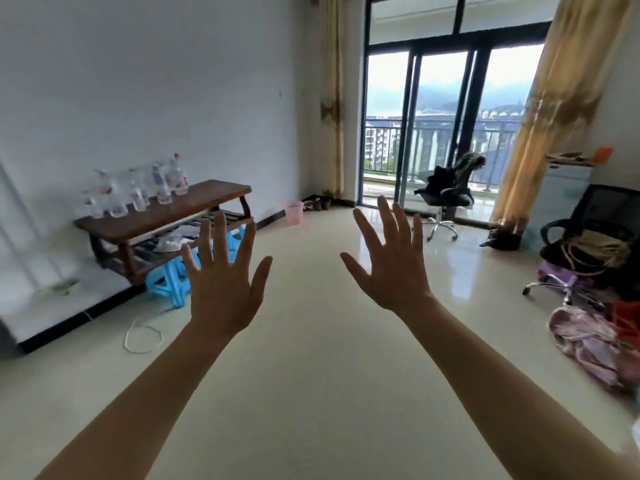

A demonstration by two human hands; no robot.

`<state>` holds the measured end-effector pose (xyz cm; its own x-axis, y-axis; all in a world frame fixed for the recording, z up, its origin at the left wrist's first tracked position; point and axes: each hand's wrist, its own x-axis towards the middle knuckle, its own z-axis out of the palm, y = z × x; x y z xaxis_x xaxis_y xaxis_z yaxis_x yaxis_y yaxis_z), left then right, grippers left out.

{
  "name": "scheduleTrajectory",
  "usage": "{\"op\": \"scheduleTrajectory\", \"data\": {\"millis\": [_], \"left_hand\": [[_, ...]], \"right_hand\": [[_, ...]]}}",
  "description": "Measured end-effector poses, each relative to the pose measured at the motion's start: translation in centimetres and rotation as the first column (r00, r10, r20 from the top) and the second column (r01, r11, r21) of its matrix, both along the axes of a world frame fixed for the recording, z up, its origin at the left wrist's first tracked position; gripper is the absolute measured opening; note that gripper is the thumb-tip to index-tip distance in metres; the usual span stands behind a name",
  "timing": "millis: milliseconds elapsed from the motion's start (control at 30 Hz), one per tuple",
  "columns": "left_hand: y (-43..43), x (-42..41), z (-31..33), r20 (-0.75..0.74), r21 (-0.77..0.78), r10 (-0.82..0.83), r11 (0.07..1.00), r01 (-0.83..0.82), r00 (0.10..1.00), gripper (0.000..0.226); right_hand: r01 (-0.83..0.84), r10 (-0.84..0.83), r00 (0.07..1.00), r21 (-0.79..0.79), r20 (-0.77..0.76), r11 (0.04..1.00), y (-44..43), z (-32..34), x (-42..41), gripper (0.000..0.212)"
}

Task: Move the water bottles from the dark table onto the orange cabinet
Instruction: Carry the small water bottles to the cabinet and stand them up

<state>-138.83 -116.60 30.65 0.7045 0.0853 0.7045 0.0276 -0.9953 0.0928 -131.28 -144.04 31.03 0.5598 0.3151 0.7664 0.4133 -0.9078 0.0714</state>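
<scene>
Left hand (223,289): up in front of the camera, back of it facing us, fingers spread wide, nothing in it. It overlaps the right end of the low table in the view but it's way closer to us, not touching anything.

Right hand (398,268): same deal, spread wide and empty, held out over bare floor, a bit apart from the left one.

Floor (311,375): pale glossy tile, pretty much open down the middle of the room.

White cord (142,337): loose loop lying on the floor near the left wall.

Blue stools (171,278): light blue plastic, tucked just in front of and partly under the table.

Surface (194,206): dark wooden low table against the left wall, with a slatted shelf below that has some blurry stuff on it, can't tell what.

Water bottles (138,192): all standing upright on the left half of the surface, clear plastic, some with red-ish caps or labels. They blur together so I can't give an exact count.

Pink bin (293,213): on the floor past the table's right end, near the corner.

Office chairs (446,195): one by the glass doors with dark clothes piled on it, another at the right edge, also loaded.

Balcony doors (440,116): dark-framed glass at the far end, yellow curtains on both sides.

Orange cabinet: can't spot it for sure from here.
</scene>
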Motion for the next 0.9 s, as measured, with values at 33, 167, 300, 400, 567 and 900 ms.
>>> {"op": "scheduleTrajectory", "data": {"millis": [33, 167, 300, 400, 567, 900], "left_hand": [[1.5, 1.0, -0.5, -0.011, 0.013, 0.033, 0.999, -0.033, 0.999, 0.066], [7.6, 7.1, -1.3, -0.042, 0.066, 0.172, 0.983, -0.169, 0.984, 0.065], [12.3, 16.4, 0.2, -0.064, 0.073, 0.282, 0.958, -0.277, 0.957, 0.068], [15.0, 22.1, 1.2, -0.071, 0.076, 0.342, 0.939, -0.337, 0.937, 0.071], [19.9, 29.2, 1.9, -0.097, 0.063, 0.452, 0.892, -0.448, 0.887, 0.075], [34.2, 43.3, -1.1, -0.131, 0.028, 0.562, 0.826, -0.563, 0.817, 0.074]], "right_hand": [[-0.026, 0.026, 1.000, -0.015, -0.009, 1.000, 1.8, -0.3, 1.8, 0.073], [-0.124, 0.123, 0.992, -0.060, -0.008, 0.991, 8.5, -1.6, 10.9, 0.074], [-0.198, 0.197, 0.980, -0.082, -0.016, 0.977, 14.2, -1.3, 22.7, 0.077], [-0.251, 0.246, 0.968, -0.095, -0.055, 0.963, 17.9, -0.3, 30.1, 0.077], [-0.356, 0.349, 0.931, -0.055, -0.111, 0.933, 24.9, 0.5, 40.0, 0.077], [-0.546, 0.529, 0.822, -0.028, -0.209, 0.837, 42.9, -2.1, 56.5, 0.079]]}}
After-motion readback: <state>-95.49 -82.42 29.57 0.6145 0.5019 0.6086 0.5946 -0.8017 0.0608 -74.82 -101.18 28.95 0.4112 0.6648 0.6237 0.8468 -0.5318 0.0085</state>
